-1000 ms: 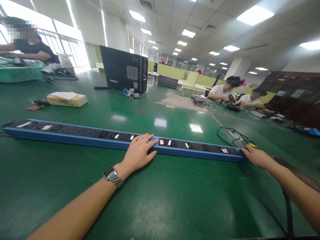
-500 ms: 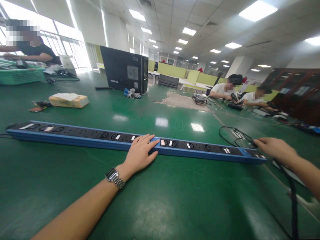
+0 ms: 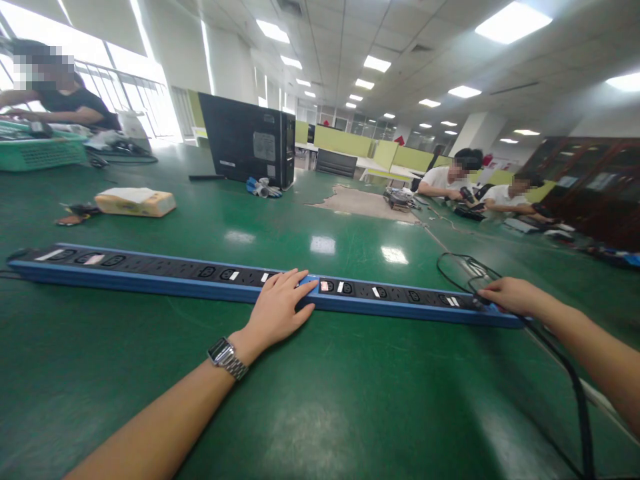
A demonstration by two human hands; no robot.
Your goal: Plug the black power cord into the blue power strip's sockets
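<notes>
A long blue power strip (image 3: 165,283) with black sockets and small white labels lies across the green tabletop. My left hand (image 3: 283,307) rests on its middle, fingers spread and flat, with a metal-band watch (image 3: 227,357) on the wrist. At the strip's right end, my right hand (image 3: 513,297) pinches a black plug (image 3: 481,302) just at the last sockets. From that hand a black power cord (image 3: 575,380) runs down to the lower right. Whether the plug sits in a socket I cannot tell.
Beyond the strip are a tissue pack (image 3: 135,201), a black computer tower (image 3: 250,140) and blue-grey gloves (image 3: 263,188). A green basket (image 3: 43,150) stands at the far left by a person (image 3: 75,100). Two people in white work at the right. Looped black cable (image 3: 457,260) lies behind my right hand.
My right hand has moved left with the plug, from beyond the strip's right end to over its last sockets. My left hand stays in place on the strip.
</notes>
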